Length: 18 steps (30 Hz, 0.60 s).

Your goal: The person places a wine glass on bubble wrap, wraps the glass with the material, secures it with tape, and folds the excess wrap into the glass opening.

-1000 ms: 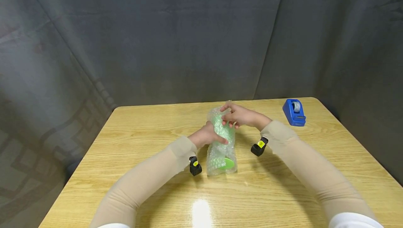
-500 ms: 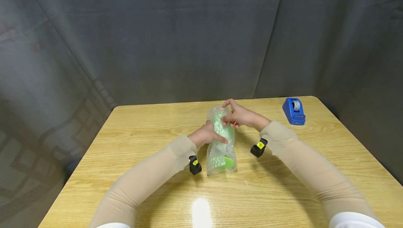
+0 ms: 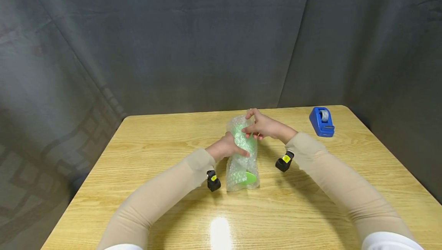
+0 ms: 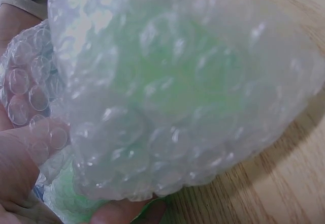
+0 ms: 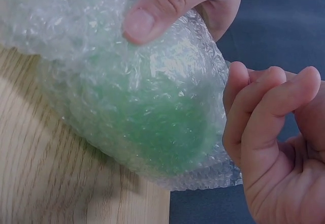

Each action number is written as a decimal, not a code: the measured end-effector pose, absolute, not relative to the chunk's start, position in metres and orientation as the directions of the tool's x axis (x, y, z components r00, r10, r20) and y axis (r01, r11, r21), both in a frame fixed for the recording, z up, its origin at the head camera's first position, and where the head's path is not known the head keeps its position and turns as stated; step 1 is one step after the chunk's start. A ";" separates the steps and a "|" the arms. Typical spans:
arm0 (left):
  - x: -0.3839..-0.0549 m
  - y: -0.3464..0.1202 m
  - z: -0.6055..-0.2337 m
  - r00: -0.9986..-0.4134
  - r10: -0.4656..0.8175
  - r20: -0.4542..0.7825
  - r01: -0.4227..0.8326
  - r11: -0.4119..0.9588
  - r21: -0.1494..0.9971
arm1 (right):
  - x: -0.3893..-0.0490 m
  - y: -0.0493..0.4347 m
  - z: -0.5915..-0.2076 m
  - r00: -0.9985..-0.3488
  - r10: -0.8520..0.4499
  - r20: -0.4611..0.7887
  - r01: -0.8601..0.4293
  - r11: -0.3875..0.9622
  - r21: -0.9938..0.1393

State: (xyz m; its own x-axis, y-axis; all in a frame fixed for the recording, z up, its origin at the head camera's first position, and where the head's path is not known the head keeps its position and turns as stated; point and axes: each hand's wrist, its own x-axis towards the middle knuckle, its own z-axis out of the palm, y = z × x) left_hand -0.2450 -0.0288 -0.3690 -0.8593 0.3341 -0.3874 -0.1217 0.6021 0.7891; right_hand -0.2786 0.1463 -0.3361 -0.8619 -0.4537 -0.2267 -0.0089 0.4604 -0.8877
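Observation:
A green object lies lengthwise on the table, rolled in clear bubble wrap (image 3: 242,167). Its near end shows a bright green oval face (image 3: 250,178); the plastic blurs the rest, so its kind is unclear. My left hand (image 3: 226,148) grips the roll's left side, its thumb across the top and its other fingers hidden. At the far end, my right hand (image 3: 265,125) pinches the bubble wrap's upper edge with thumb and index finger. In the right wrist view its other fingers (image 5: 259,117) are loosely bent beside the wrap, while the left thumb (image 5: 144,21) presses on top.
A blue tape dispenser (image 3: 321,122) holding a roll of clear tape stands at the table's back right. The wooden table (image 3: 165,135) ends just beyond the wrapped bundle, against a dark grey curtain (image 3: 193,50).
My right index finger has drawn slightly to the right and bent more at the wrap's far edge. The left hand and the bundle stay in place.

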 end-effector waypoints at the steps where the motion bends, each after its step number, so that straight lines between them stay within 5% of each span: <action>1: -0.245 -0.029 -0.369 -0.859 0.333 -0.388 -0.124 0.601 0.790 | -0.278 0.146 -0.336 -0.864 -0.450 -0.227 -0.009 0.465 -0.885; 18: -0.246 -0.028 -0.370 -0.862 0.330 -0.385 -0.121 0.604 0.788 | -0.279 0.143 -0.345 -0.882 -0.407 -0.239 0.004 0.499 -0.867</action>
State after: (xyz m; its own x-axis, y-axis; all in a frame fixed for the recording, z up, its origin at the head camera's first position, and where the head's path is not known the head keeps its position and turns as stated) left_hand -0.2460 -0.0279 -0.3697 -0.8621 0.3295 -0.3850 -0.1211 0.6039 0.7878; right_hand -0.2792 0.1434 -0.3449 -0.8815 -0.4073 -0.2388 0.0044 0.4986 -0.8668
